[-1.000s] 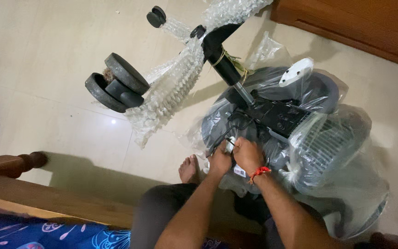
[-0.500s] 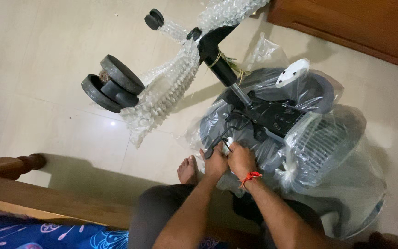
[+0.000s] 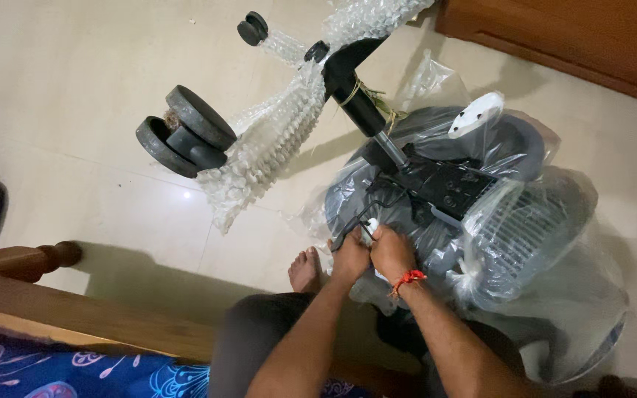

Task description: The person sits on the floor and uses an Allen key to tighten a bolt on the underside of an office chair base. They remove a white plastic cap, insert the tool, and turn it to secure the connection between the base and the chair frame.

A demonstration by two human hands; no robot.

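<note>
Both hands meet on a small white part (image 3: 367, 230) at the near edge of the upturned chair seat (image 3: 436, 191), lying on the tiled floor (image 3: 75, 110); the left hand (image 3: 351, 256) and right hand (image 3: 391, 250) close round it, fingers curled, hiding most of it; clear plastic wrap (image 3: 554, 250) blurs the seat; a caster (image 3: 186, 131) juts from the bubble-wrapped base (image 3: 274, 140).

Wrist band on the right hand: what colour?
Red, a thread band on the right hand, head view.
</note>
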